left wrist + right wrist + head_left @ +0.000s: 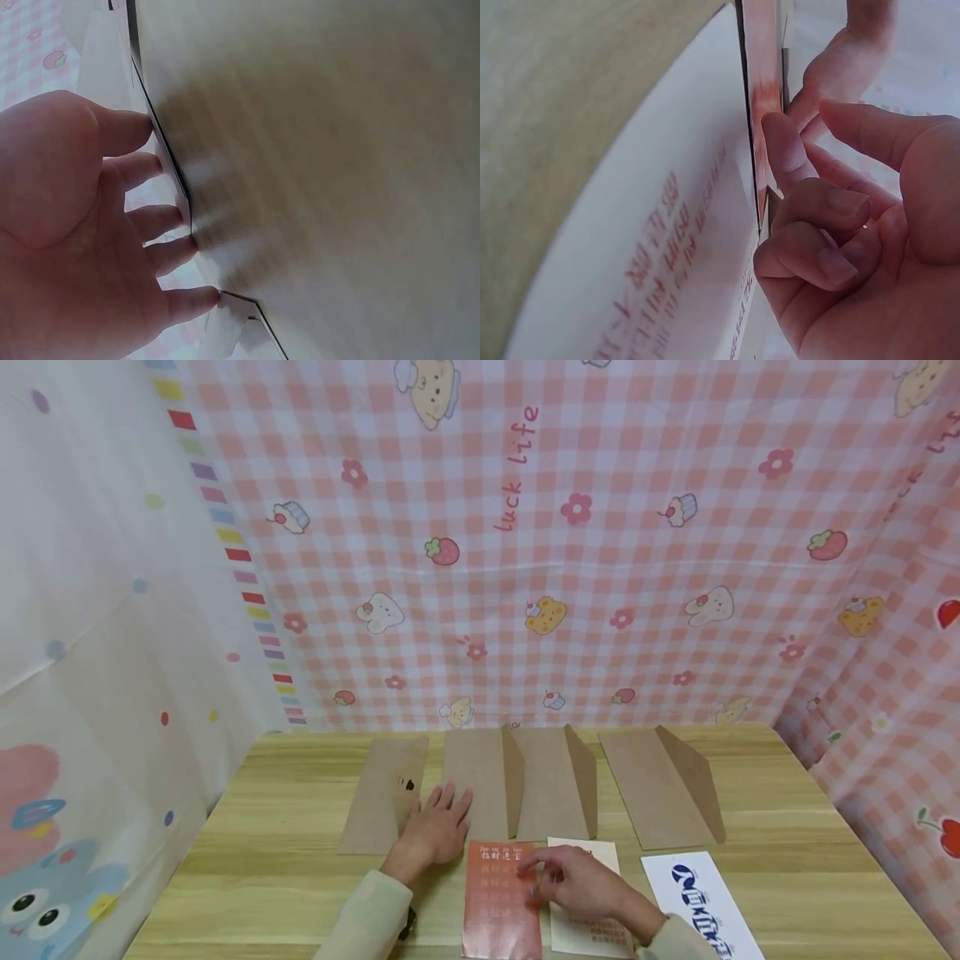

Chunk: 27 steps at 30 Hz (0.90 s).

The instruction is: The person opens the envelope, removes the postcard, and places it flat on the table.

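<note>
My left hand (435, 828) lies with fingers spread over the gap between two brown envelopes; its fingertips touch down along the paper edges in the left wrist view. The leftmost envelope (371, 797) has its flap folded over and a small dark mark at its right side. Beside it lies a second envelope (474, 777) with its flap opened to the right. My right hand (577, 881) is over a red card (498, 910) with pale lettering, index finger reaching onto it and the other fingers loosely curled around nothing. A cream card (588, 937) with red print is partly hidden beneath this hand.
Two more brown envelopes, a middle one (551, 785) and a right one (652, 789), lie with flaps out along the back of the wooden table (262, 860). A white card (697, 897) with blue characters lies at right. Patterned cloth (480, 593) hangs behind.
</note>
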{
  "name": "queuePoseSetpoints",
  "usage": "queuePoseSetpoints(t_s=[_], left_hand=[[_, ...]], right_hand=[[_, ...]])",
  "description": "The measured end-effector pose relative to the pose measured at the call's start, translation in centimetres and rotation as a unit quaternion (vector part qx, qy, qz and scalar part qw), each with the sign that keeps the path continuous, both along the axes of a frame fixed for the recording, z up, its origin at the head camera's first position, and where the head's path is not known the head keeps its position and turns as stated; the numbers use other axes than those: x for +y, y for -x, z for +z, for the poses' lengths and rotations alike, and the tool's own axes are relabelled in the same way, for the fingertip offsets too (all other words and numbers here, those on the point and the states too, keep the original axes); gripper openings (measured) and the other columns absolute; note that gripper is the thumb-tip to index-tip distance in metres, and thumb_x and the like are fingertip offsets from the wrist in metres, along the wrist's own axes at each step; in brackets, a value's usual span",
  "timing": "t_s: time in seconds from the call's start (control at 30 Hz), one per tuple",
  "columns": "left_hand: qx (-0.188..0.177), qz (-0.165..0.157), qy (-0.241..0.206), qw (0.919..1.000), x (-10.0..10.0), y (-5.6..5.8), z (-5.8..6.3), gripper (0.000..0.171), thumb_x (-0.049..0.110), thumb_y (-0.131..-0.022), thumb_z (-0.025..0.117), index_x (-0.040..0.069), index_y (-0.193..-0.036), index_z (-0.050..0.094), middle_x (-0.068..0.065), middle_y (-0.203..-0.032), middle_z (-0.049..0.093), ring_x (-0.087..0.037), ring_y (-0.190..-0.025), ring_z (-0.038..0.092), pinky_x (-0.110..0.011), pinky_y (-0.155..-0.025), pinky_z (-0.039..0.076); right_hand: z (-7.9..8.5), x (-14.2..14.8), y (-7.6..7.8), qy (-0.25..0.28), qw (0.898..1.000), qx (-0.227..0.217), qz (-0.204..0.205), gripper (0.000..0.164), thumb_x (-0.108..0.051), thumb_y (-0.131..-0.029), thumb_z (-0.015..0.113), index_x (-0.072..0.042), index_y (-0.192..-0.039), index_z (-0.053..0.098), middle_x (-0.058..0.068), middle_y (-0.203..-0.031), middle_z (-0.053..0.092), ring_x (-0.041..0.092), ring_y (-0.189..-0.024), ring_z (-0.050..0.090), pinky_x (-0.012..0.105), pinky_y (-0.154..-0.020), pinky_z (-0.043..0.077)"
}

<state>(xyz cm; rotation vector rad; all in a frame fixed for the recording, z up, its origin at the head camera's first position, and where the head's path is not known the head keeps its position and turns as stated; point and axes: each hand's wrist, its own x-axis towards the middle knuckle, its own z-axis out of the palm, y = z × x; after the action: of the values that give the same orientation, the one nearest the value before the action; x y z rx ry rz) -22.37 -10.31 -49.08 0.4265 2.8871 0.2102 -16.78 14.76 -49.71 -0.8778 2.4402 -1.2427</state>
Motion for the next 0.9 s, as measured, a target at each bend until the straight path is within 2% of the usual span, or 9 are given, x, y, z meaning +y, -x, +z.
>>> queuePoseSetpoints(t_s=[0.2, 0.43, 0.63, 0.8, 0.9], left_hand=[[0.003, 0.0, -0.014, 0.9999, 0.0, -0.2, -0.3, 0.051, 0.029, -0.106, 0.04, 0.013, -0.154, 0.037, -0.017, -0.16, 0.028, -0.038, -0.148, 0.025, -0.063, -0.115, 0.022], [0.004, -0.001, -0.02, 0.9998, -0.1, 0.0, -0.2, 0.051, 0.029, -0.106, 0.04, 0.012, -0.154, 0.036, -0.019, -0.161, 0.027, -0.04, -0.148, 0.024, -0.064, -0.116, 0.019], [0.009, -0.005, -0.023, 0.9997, -0.2, 0.1, 0.1, 0.053, 0.03, -0.106, 0.04, 0.011, -0.155, 0.035, -0.02, -0.161, 0.026, -0.041, -0.148, 0.023, -0.064, -0.116, 0.018], [0.01, -0.007, -0.051, 0.9986, -0.6, 0.1, -0.2, 0.054, 0.029, -0.105, 0.043, 0.009, -0.154, 0.035, -0.021, -0.16, 0.025, -0.041, -0.148, 0.022, -0.063, -0.117, 0.017], [0.015, -0.008, -0.07, 0.9974, -0.8, -0.1, -0.1, 0.055, 0.029, -0.104, 0.046, 0.008, -0.154, 0.035, -0.022, -0.16, 0.025, -0.042, -0.148, 0.021, -0.063, -0.117, 0.015]], right_hand=[[0.2, 0.0, 0.0, 0.01, 1.0, -0.004, -0.001, 0.028, 0.005, -0.085, 0.059, -0.007, -0.108, 0.071, -0.007, -0.073, 0.065, -0.002, -0.063, 0.054, 0.02, -0.061, 0.045], [0.4, -0.3, 0.5, 0.017, 1.0, 0.001, 0.007, 0.027, 0.005, -0.087, 0.058, -0.003, -0.11, 0.07, 0.004, -0.095, 0.075, -0.001, -0.072, 0.058, 0.02, -0.067, 0.047], [0.8, -0.6, 1.0, 0.025, 1.0, -0.012, 0.011, 0.025, 0.003, -0.087, 0.061, -0.002, -0.11, 0.071, 0.004, -0.091, 0.074, 0.0, -0.073, 0.058, 0.02, -0.065, 0.047], [1.1, -0.9, 1.0, 0.053, 0.998, -0.042, 0.013, 0.026, 0.005, -0.088, 0.058, 0.002, -0.112, 0.069, 0.013, -0.097, 0.075, 0.009, -0.076, 0.067, 0.021, -0.067, 0.051], [1.2, -1.1, 1.1, 0.052, 0.998, -0.038, 0.005, 0.022, 0.001, -0.092, 0.061, 0.002, -0.112, 0.07, 0.01, -0.091, 0.073, 0.007, -0.074, 0.063, 0.02, -0.065, 0.049]])
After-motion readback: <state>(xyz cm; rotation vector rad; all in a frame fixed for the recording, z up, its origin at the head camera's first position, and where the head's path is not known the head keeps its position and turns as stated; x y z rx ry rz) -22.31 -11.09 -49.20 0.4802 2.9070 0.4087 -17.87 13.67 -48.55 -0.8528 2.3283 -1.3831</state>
